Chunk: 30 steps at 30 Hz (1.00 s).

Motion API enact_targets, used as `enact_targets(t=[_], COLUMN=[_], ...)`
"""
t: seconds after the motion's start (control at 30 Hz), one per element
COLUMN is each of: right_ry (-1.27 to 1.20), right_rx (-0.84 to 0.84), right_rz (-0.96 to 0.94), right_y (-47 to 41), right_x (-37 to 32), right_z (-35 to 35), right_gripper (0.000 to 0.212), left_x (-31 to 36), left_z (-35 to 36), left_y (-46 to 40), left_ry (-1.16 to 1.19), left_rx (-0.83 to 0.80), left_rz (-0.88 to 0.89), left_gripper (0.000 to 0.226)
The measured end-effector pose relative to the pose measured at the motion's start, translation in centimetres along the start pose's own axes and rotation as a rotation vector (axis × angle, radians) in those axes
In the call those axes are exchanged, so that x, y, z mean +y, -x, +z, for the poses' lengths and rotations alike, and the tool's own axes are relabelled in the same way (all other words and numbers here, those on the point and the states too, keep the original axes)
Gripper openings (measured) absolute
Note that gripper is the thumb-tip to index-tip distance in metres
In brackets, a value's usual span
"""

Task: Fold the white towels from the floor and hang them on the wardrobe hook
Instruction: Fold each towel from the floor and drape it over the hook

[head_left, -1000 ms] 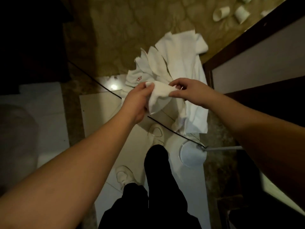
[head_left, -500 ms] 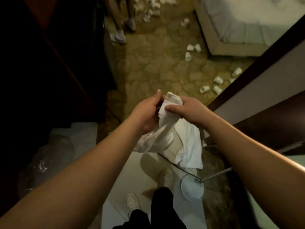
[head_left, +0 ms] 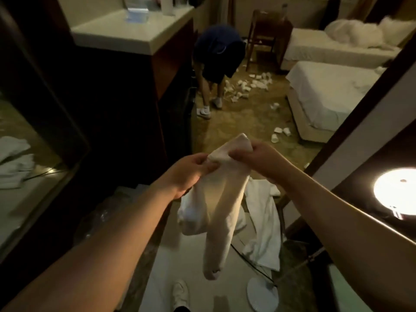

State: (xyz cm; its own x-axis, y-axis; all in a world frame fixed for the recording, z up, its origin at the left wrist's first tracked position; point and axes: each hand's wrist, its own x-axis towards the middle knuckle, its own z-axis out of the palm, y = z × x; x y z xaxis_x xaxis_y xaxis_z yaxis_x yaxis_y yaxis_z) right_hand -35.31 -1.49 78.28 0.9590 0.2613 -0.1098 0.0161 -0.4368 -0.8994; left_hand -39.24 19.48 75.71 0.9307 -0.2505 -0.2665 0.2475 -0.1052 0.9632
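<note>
A white towel (head_left: 216, 210) hangs in front of me, doubled over and drooping in two long folds towards the floor. My left hand (head_left: 191, 172) pinches its top edge on the left. Close beside it, my right hand (head_left: 254, 158) grips the bunched top corner. Below and to the right, another white towel (head_left: 263, 224) lies spread on the floor. No wardrobe hook is visible.
A dark cabinet with a pale countertop (head_left: 126, 32) stands on the left. Another person (head_left: 216, 61) bends over on the carpet ahead, among scattered paper cups (head_left: 247, 84). Two beds (head_left: 326, 95) lie to the right. A lit lamp (head_left: 396, 190) and its round base (head_left: 261, 293) with a cable are close by.
Both hands have lifted the towel up off the floor pile, so it now hangs free. My view has tilted up from the floor to the room.
</note>
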Motion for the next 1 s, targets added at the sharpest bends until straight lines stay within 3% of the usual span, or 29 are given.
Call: enact_targets(t=[0.07,0.2,0.3,0.6,0.7,0.87,1.0], right_ry=[0.072,0.110,0.004,-0.287,-0.452,-0.514,-0.540], right_rx=[-0.012,0.016,-0.011,-0.170,-0.235,-0.232,-0.239], right_rz=[-0.047,-0.151,-0.215,-0.289,-0.261,-0.246,-0.188], right_y=[3.3,9.0,13.2,25.4,30.2,38.4,44.7], right_x=[-1.5,-5.2,-8.3,-17.4,-19.2,-20.0,-20.0], right_z=[0.1,1.3,3.2,10.3,12.5,15.9,19.1], right_gripper=[0.014,0.029,0.036,0.045,0.051,0.037,0.050], left_x=[1.1,3.2,4.5,5.8,3.7,-3.4,-9.9], left_z=[0.4,0.7,0.6,1.1,1.4,2.3,3.0], left_y=[4.4,13.3,20.1,39.1,45.3,56.9,66.5], left_ry=[-0.076,-0.129,-0.118,-0.200,-0.311,-0.415,-0.617], left_rx=[0.025,0.098,0.131,0.330,0.363,0.376,0.504], left_rz=[0.013,0.061,0.079,0.116,0.016,-0.222,-0.361], left_gripper=[0.024,0.026,0.043,0.035,0.023,0.012,0.008])
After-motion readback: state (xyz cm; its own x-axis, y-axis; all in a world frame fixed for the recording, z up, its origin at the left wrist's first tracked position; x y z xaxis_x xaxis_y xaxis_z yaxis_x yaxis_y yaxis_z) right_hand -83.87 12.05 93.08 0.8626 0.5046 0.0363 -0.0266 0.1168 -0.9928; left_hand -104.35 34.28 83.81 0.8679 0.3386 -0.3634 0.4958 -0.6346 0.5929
